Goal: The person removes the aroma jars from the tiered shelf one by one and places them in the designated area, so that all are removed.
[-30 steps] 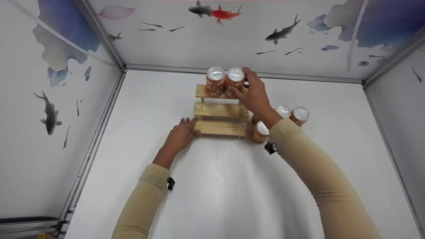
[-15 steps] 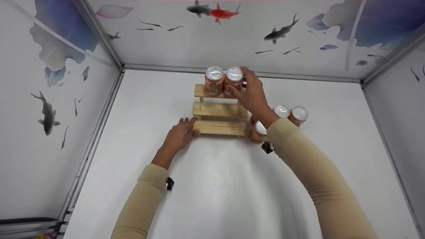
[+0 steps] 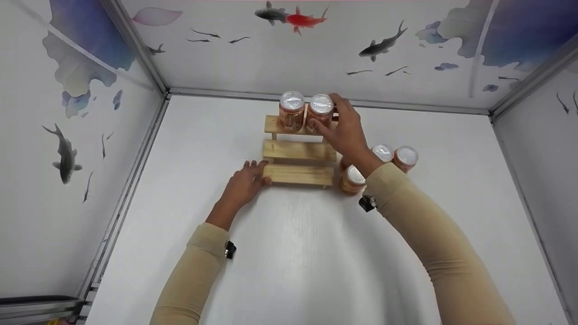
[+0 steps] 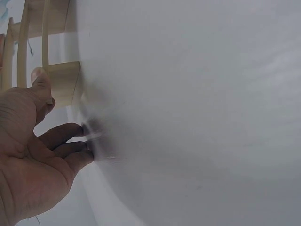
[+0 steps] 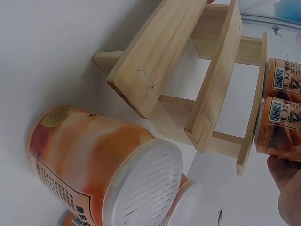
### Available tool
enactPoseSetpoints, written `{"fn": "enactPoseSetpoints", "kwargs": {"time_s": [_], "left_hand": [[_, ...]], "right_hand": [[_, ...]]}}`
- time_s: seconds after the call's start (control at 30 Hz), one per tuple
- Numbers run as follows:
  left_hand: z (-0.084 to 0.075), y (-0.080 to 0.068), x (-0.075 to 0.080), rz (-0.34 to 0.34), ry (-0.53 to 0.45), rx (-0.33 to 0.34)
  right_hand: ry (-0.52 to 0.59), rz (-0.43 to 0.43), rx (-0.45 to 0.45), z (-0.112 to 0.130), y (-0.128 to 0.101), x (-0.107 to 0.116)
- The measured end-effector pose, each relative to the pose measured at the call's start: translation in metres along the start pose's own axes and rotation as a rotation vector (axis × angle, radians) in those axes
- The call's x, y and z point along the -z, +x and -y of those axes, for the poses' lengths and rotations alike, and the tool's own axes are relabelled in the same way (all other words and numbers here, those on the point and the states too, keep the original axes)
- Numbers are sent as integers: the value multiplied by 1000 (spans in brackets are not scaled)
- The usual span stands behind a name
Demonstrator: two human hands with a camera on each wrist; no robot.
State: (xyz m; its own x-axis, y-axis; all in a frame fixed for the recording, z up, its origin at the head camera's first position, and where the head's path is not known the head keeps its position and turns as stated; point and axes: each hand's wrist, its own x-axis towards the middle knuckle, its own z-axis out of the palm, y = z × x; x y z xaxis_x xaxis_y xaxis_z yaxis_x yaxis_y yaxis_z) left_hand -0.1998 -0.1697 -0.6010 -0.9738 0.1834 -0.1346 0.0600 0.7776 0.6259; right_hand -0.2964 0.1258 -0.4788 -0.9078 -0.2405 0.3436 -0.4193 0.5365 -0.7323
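A three-step wooden rack (image 3: 300,149) stands at the back of the white table. Two orange-labelled jars with silvery-white lids are side by side on its top step: a left jar (image 3: 291,118) and a right jar (image 3: 319,118). My right hand (image 3: 345,131) grips the right jar from its right side, the thumb on the front and the fingers behind. At the left end of the lowest step, my left hand (image 3: 244,184) pinches the rack between thumb and index finger. In the left wrist view, the other fingers of this hand curl near the tabletop.
Several similar jars (image 3: 406,157) stand right of the rack, partly hidden under my right forearm. One such jar (image 5: 89,155) looms close in the right wrist view. Behind the rack rises a back wall (image 3: 289,58) painted with fish.
The right jar has shifted slightly to the right with my right hand, and a narrow gap now shows between the two jars. My left hand has stayed on the rack.
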Motion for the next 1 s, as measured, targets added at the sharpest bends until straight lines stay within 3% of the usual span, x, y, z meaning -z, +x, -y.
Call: {"fn": "enactPoseSetpoints", "kwargs": {"time_s": [0.13, 0.2, 0.37, 0.63, 1.0], "left_hand": [[2, 3, -3, -4, 19, 9], [-8, -2, 4, 12, 18, 21], [-14, -4, 5, 16, 55, 37], [-9, -1, 3, 30, 33, 51], [-15, -4, 6, 29, 55, 52]], "right_hand": [[-9, -14, 10, -1, -2, 6], [-15, -22, 18, -2, -3, 9], [-22, -26, 38, -3, -9, 17], [-35, -34, 72, -10, -21, 31], [-83, -63, 102, -18, -36, 50]]}}
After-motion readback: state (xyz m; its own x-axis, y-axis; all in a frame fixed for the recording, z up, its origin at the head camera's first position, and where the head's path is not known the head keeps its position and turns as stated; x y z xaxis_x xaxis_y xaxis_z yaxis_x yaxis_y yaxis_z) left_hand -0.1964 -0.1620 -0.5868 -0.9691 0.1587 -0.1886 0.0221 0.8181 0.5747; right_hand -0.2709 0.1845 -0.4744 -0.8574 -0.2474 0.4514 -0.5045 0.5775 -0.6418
